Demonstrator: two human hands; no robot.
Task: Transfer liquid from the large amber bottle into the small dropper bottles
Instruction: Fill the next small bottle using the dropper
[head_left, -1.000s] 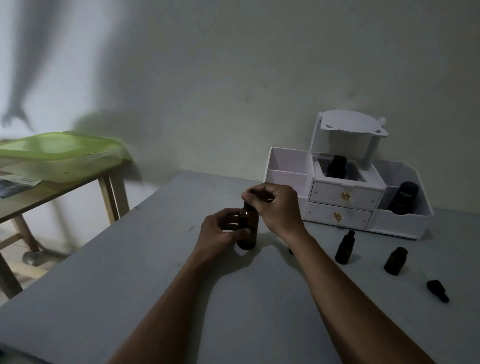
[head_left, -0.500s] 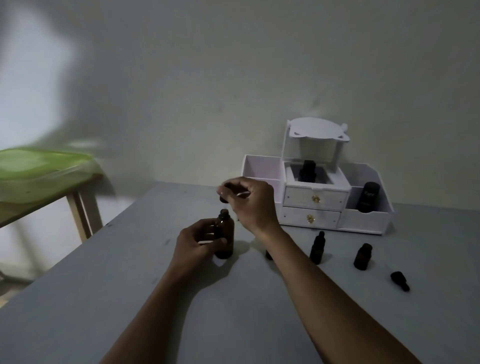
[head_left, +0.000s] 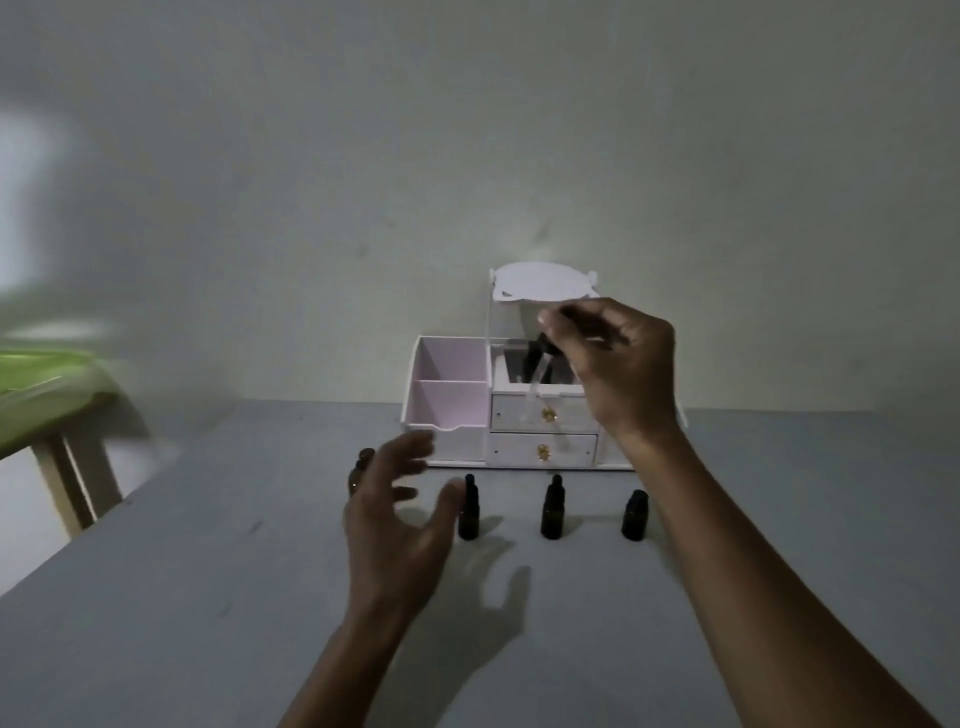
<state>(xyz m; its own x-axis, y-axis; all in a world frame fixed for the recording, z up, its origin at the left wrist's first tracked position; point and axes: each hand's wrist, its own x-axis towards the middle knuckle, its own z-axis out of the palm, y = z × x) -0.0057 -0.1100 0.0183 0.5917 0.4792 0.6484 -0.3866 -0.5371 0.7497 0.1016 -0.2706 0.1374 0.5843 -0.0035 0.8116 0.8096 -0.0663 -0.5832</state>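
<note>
Right hand pinches a dropper up in front of the white organizer. Left hand is spread, holding nothing, half hiding the large amber bottle. Three small dropper bottles stand before the organizer.

Left grip slack; fingers spread and lightly curved, holding nothing; forearm enters from bottom centre. Right grip held higher; fingers curled, thumb and fingertips pinching a dropper; forearm runs in from lower right.
</note>
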